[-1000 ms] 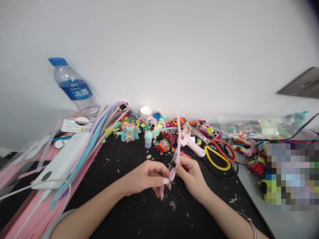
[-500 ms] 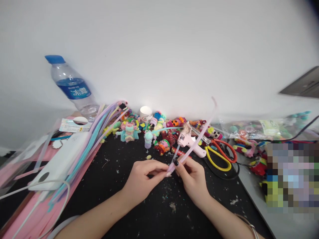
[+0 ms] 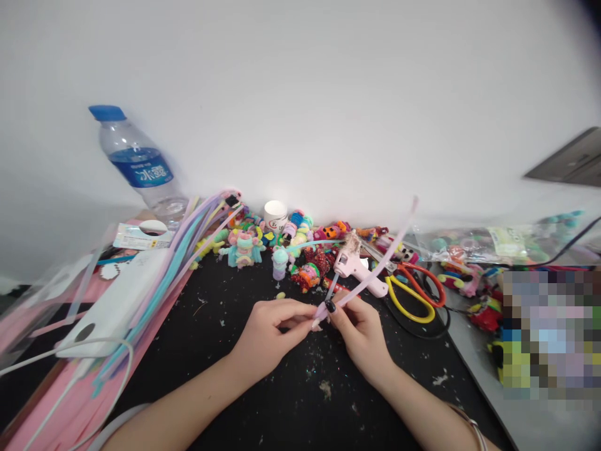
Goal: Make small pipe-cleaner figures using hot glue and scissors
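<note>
Over the black tabletop, a pale pink-lilac pipe cleaner point(image 3: 375, 270) is pinched near its lower end, its long free part slanting up to the right. My left hand point(image 3: 282, 322) grips that lower end between thumb and fingertips. My right hand point(image 3: 354, 332) pinches the same stem right beside it, dark thumbnail showing. Where the fingers meet, the pipe cleaner looks bent, but the detail is too small to make out. Just behind my hands lies a pink glue gun point(image 3: 359, 272) with a clear glue stick point(image 3: 332, 287) in its back.
Scissors point(image 3: 413, 300) with yellow and red handles lie right of the glue gun. Several fuzzy figures point(image 3: 243, 249) line the wall. A bundle of pastel pipe cleaners point(image 3: 159, 307), a power strip point(image 3: 110, 307) and a leaning water bottle point(image 3: 138, 163) are on the left.
The free end of the pipe cleaner has swung down and to the right. Both hands keep their pinch, with the right hand shifted slightly left.
</note>
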`<state>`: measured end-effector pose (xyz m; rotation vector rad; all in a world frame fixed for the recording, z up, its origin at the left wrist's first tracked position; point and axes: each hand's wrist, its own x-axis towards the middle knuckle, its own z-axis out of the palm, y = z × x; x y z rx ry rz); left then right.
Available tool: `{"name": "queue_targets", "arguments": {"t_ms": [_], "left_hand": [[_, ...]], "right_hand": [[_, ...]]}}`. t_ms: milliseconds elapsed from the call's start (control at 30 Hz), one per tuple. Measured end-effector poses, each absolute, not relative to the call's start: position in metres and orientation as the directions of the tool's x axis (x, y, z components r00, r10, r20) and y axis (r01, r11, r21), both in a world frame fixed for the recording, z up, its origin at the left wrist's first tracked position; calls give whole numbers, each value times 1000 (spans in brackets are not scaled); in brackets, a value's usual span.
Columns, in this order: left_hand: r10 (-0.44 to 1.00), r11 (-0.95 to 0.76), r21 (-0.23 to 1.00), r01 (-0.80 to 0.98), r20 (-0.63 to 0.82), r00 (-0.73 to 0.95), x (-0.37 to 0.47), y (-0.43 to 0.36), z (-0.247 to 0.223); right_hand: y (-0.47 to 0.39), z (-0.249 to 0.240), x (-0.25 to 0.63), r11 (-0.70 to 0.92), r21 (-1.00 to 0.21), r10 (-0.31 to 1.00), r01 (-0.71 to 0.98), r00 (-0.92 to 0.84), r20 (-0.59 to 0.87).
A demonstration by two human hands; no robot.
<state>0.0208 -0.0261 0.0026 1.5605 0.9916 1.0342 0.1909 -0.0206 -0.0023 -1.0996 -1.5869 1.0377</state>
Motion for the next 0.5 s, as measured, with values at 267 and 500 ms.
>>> {"name": "queue_targets", "arguments": {"t_ms": [267, 500], "left_hand": [[908, -351, 911, 216, 274, 318, 20, -22, 4], [909, -256, 952, 167, 178, 377, 19, -21, 5]], "right_hand": [[-19, -2, 190, 189, -978, 966, 93, -197, 168], [-17, -2, 193, 198, -971, 961, 131, -223, 166]]}}
